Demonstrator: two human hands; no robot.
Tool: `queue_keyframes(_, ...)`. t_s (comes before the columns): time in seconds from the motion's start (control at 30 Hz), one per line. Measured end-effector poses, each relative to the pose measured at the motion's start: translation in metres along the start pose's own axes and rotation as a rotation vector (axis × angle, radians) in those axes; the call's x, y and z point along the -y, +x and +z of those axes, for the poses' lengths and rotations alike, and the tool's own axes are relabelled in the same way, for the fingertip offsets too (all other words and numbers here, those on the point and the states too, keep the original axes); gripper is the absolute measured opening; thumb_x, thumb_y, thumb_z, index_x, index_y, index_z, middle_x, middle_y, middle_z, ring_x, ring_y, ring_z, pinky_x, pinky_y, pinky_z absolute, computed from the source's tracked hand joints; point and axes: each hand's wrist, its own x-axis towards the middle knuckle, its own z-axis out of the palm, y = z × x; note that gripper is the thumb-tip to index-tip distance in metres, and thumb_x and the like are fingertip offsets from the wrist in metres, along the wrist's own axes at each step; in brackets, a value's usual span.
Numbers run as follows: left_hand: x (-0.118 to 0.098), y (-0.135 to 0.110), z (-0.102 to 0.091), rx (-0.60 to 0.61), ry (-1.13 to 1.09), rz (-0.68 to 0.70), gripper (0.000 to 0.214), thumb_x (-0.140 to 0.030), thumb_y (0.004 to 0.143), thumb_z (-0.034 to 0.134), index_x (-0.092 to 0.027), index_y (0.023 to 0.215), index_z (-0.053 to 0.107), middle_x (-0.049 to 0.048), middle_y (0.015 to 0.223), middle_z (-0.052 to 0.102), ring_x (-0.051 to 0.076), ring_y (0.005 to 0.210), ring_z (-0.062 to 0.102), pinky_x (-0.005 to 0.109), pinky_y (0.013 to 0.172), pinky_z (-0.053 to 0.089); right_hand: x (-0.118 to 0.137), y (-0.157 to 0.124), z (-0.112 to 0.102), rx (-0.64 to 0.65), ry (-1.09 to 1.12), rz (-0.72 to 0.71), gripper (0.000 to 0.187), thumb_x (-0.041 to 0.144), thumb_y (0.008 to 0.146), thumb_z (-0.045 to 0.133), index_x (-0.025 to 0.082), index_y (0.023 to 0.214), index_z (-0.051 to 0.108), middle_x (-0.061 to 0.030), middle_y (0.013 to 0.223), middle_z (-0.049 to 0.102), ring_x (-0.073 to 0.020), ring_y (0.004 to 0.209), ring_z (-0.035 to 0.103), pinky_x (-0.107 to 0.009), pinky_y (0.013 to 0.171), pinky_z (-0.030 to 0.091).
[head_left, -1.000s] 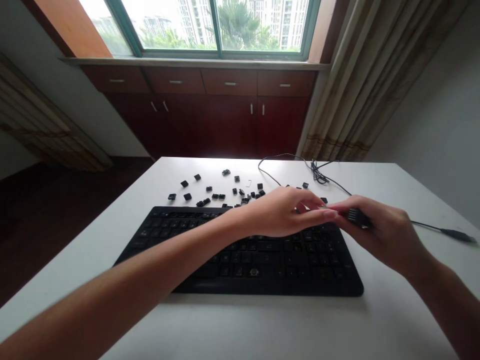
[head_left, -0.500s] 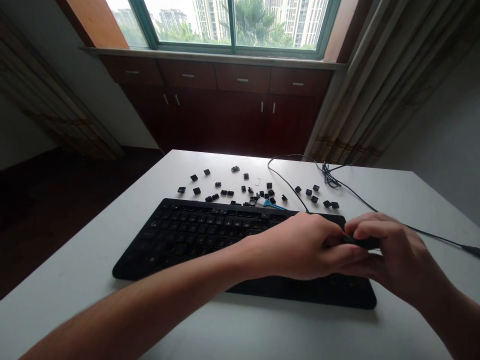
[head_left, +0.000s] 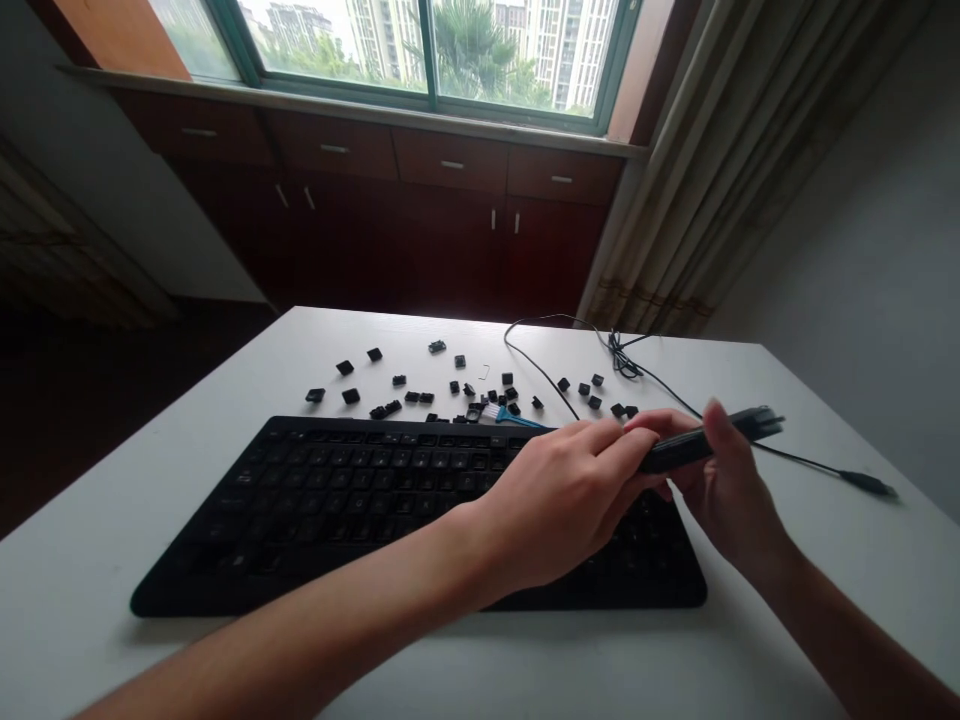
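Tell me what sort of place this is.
Likely a room in a home: long curtains hang beside the window, dark wooden cabinets run beneath it, and apartment towers stand outside.

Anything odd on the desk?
Yes: loose black keycaps lie scattered across the white table behind the black keyboard, not seated on it. A small blue-handled brush lies among them at the keyboard's back edge. The left hand and right hand grip a slim black bar.
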Motion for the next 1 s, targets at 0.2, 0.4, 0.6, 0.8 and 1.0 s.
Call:
queue_keyframes(0.2, -0.005, -0.005, 0.005, -0.036, -0.295, -0.205, 0.043, -0.035, 0.097, 0.062, -0.017, 0.136, 0.057, 0.0049, 0.099, 0.068, 0.014, 0.078, 0.057, 0.027, 0.073, 0.05, 0.008, -0.001, 0.008, -0.05, 0.26, 0.07, 0.034, 0.054, 0.091, 0.061, 0.023, 0.093, 0.073, 0.0002, 0.068, 0.062, -0.011, 0.053, 0.053, -0.021, 0.048, 0.045)
queue_keyframes(0.4, -0.003, -0.009, 0.002, -0.071, -0.596, -0.319, 0.034, -0.034, 0.096, 0.063, -0.018, 0.126, 0.065, 0.0043, 0.099, 0.071, 0.013, 0.082, 0.062, 0.026, 0.076, 0.053, 0.004, 0.001, -0.003, 0.004, 0.122, -0.084, 0.02, 0.042, 0.088, 0.069, 0.023, 0.091, 0.069, 0.001, 0.072, 0.061, -0.0112, 0.058, 0.055, -0.021, 0.053, 0.047)
queue_keyframes(0.6, 0.001, -0.008, 0.003, -0.099, -0.623, -0.331, 0.029, -0.031, 0.096, 0.065, -0.015, 0.12, 0.069, 0.0054, 0.1, 0.074, 0.016, 0.087, 0.065, 0.029, 0.081, 0.053, -0.001, 0.001, -0.002, 0.044, 0.102, -0.136, 0.018, 0.041, 0.089, 0.07, 0.023, 0.09, 0.069, -0.0004, 0.076, 0.059, -0.0128, 0.065, 0.053, -0.022, 0.057, 0.049)
queue_keyframes(0.8, 0.0, -0.008, 0.002, -0.11, -0.449, -0.301, 0.027, -0.033, 0.095, 0.065, -0.019, 0.118, 0.068, 0.0018, 0.095, 0.071, 0.013, 0.08, 0.062, 0.026, 0.075, 0.051, -0.004, 0.001, 0.005, 0.132, 0.179, -0.184, 0.025, 0.047, 0.095, 0.059, 0.025, 0.088, 0.068, -0.0025, 0.089, 0.061, -0.0167, 0.077, 0.061, -0.03, 0.07, 0.056)
queue_keyframes(1.0, -0.002, -0.02, 0.013, 0.052, 0.1, -0.162, 0.061, -0.04, 0.097, 0.059, -0.01, 0.147, 0.042, 0.0155, 0.138, 0.056, 0.029, 0.124, 0.052, 0.046, 0.107, 0.045, 0.009, 0.011, -0.005, -0.079, 0.31, -0.176, 0.036, 0.049, 0.098, 0.054, 0.024, 0.072, 0.049, 0.0023, 0.07, 0.055, -0.0163, 0.075, 0.065, -0.031, 0.075, 0.056)
